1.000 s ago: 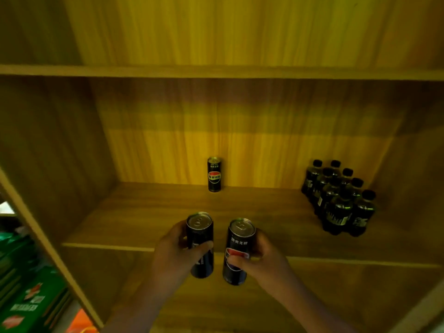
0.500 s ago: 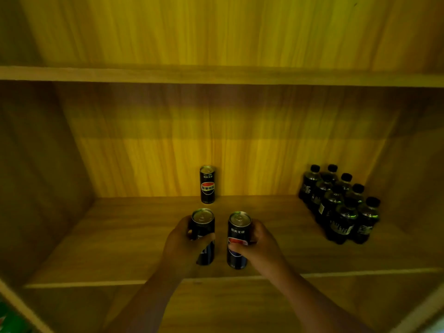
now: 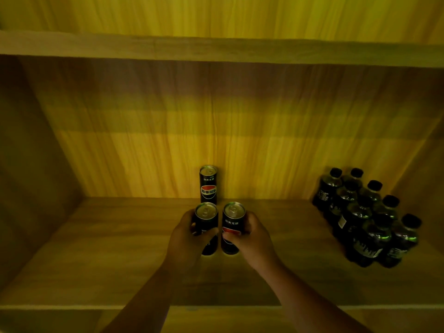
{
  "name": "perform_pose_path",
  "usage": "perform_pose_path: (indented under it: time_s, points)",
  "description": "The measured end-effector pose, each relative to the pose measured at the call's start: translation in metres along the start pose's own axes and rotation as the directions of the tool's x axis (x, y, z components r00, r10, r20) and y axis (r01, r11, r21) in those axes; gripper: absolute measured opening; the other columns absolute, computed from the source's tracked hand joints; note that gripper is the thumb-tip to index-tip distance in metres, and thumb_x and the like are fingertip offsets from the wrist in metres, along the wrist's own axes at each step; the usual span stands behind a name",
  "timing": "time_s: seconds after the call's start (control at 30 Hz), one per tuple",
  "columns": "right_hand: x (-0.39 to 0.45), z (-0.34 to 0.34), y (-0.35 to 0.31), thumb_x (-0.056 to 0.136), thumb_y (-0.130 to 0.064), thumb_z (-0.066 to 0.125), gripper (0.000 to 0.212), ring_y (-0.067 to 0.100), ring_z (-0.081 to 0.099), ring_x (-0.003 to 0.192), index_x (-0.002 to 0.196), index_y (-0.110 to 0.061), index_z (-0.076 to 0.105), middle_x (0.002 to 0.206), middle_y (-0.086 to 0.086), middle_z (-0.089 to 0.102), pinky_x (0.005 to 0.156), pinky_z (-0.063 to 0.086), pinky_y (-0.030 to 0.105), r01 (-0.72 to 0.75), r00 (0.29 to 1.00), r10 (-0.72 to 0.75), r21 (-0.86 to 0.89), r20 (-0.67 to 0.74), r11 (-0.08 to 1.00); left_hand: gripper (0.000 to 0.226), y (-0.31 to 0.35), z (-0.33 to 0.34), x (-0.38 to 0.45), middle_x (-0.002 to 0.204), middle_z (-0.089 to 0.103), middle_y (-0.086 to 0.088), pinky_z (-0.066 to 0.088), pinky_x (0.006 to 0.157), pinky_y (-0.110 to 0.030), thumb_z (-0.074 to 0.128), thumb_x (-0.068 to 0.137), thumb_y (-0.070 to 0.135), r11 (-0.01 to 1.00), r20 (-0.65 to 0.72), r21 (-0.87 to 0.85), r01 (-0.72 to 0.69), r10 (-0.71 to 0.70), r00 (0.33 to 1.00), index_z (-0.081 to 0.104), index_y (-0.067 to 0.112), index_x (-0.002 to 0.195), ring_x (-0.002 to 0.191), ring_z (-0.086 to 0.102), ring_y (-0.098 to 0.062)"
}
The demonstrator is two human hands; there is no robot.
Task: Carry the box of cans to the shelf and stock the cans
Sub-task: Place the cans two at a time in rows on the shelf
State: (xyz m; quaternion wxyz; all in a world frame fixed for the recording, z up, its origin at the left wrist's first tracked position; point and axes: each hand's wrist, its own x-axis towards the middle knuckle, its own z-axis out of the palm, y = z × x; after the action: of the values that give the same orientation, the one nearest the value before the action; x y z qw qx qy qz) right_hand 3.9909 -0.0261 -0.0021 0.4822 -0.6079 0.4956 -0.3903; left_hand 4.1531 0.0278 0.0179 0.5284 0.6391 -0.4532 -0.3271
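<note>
I look into a wooden shelf (image 3: 101,248) in dim yellow light. My left hand (image 3: 185,239) grips a slim black can (image 3: 206,213), held upright low over the shelf board. My right hand (image 3: 252,236) grips a second black can (image 3: 232,219) with a red and blue logo, right beside the first. Whether their bottoms touch the board I cannot tell. A third black can (image 3: 208,184) stands alone against the back panel, just behind the two held cans. The box is out of view.
A shrink-wrapped pack of several dark bottles (image 3: 367,217) stands at the right end of the shelf. The upper shelf board (image 3: 216,48) runs overhead. A side wall (image 3: 31,164) closes the left.
Both hands have carried their cans forward and deeper into the shelf, from its front edge to just in front of the standing can. The view has closed in on the shelf.
</note>
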Motion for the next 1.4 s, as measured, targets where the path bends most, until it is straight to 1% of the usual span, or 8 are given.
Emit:
perform_pose_path:
  time_s: [0.1, 0.3, 0.47, 0.63, 0.8, 0.93, 1.2, 1.4]
  points:
    - [0.015, 0.004, 0.001, 0.073, -0.018, 0.085, 0.059, 0.0, 0.061, 0.106, 0.116, -0.041, 0.053, 0.114, -0.014, 0.066, 0.092, 0.048, 0.026, 0.02, 1.0, -0.02, 0.002, -0.006, 1.0, 0.056, -0.004, 0.0, 0.014, 0.102, 0.059, 0.027, 0.043, 0.069, -0.008, 0.079, 0.078, 0.009, 1.0, 0.004, -0.018, -0.005, 0.005, 1.0, 0.052, 0.033, 0.121, 0.091, 0.055, 0.011]
    - [0.05, 0.011, -0.002, 0.073, -0.022, 0.086, 0.063, 0.008, 0.062, 0.112, 0.126, -0.032, 0.055, 0.12, -0.01, 0.067, 0.098, 0.051, 0.036, 0.017, 0.999, -0.019, -0.038, -0.037, 0.999, 0.056, -0.008, -0.002, 0.045, 0.104, 0.06, 0.025, 0.047, 0.078, -0.016, 0.083, 0.075, 0.017, 1.0, 0.003, -0.007, -0.005, 0.005, 1.0, 0.053, 0.031, 0.121, 0.093, 0.056, 0.009]
    - [0.073, 0.014, -0.005, 0.073, -0.023, 0.086, 0.058, 0.004, 0.062, 0.109, 0.12, -0.037, 0.054, 0.113, -0.015, 0.066, 0.094, 0.049, 0.029, 0.045, 0.998, -0.046, -0.031, -0.038, 0.999, 0.053, -0.009, 0.001, 0.06, 0.103, 0.06, 0.025, 0.044, 0.07, -0.01, 0.081, 0.077, 0.015, 0.999, 0.025, -0.018, -0.031, 0.031, 0.999, 0.053, 0.032, 0.118, 0.092, 0.056, 0.009]
    - [0.093, 0.019, -0.006, 0.073, -0.03, 0.086, 0.059, 0.005, 0.063, 0.108, 0.124, -0.032, 0.056, 0.118, -0.011, 0.068, 0.095, 0.051, 0.031, 0.07, 0.996, -0.073, -0.055, -0.054, 0.996, 0.052, -0.009, 0.005, 0.075, 0.105, 0.061, 0.024, 0.042, 0.075, -0.01, 0.081, 0.076, 0.017, 0.998, 0.02, -0.013, -0.054, 0.055, 0.998, 0.053, 0.034, 0.117, 0.095, 0.056, 0.007]
    - [0.112, 0.021, -0.007, 0.075, -0.027, 0.085, 0.057, 0.008, 0.063, 0.11, 0.124, -0.033, 0.055, 0.118, -0.011, 0.067, 0.096, 0.052, 0.034, 0.079, 0.994, -0.083, -0.061, -0.071, 0.995, 0.055, -0.014, 0.01, 0.092, 0.121, 0.063, 0.01, 0.043, 0.081, -0.014, 0.082, 0.076, 0.016, 0.997, -0.011, -0.023, -0.069, 0.069, 0.998, 0.057, 0.025, 0.124, 0.106, 0.058, -0.006]
    - [0.128, 0.018, -0.004, 0.076, -0.024, 0.084, 0.059, 0.01, 0.063, 0.111, 0.126, -0.031, 0.054, 0.12, -0.009, 0.067, 0.098, 0.052, 0.038, 0.088, 0.993, -0.094, -0.081, -0.075, 0.993, 0.06, -0.021, 0.011, 0.105, 0.129, 0.054, 0.007, 0.046, 0.086, -0.022, 0.084, 0.074, 0.024, 0.995, -0.042, 0.04, -0.096, 0.098, 0.994, 0.055, 0.025, 0.127, 0.111, 0.057, -0.01]
    - [0.147, 0.016, -0.004, 0.077, -0.024, 0.083, 0.062, 0.013, 0.061, 0.112, 0.132, -0.027, 0.053, 0.123, -0.007, 0.066, 0.098, 0.051, 0.037, 0.077, 0.991, -0.089, -0.125, -0.099, 0.989, 0.061, -0.023, 0.015, 0.114, 0.127, 0.051, 0.009, 0.043, 0.078, -0.012, 0.083, 0.074, 0.026, 0.99, -0.058, 0.071, -0.12, 0.124, 0.991, 0.054, 0.024, 0.127, 0.112, 0.057, -0.01]
    - [0.151, 0.019, -0.004, 0.074, -0.026, 0.084, 0.058, 0.009, 0.062, 0.107, 0.125, -0.025, 0.056, 0.122, -0.004, 0.061, 0.094, 0.053, 0.033, 0.1, 0.985, -0.121, -0.166, -0.123, 0.981, 0.062, -0.025, 0.016, 0.115, 0.128, 0.053, 0.009, 0.046, 0.079, -0.013, 0.084, 0.073, 0.027, 0.989, -0.063, 0.064, -0.134, 0.138, 0.988, 0.054, 0.023, 0.127, 0.112, 0.058, -0.01]
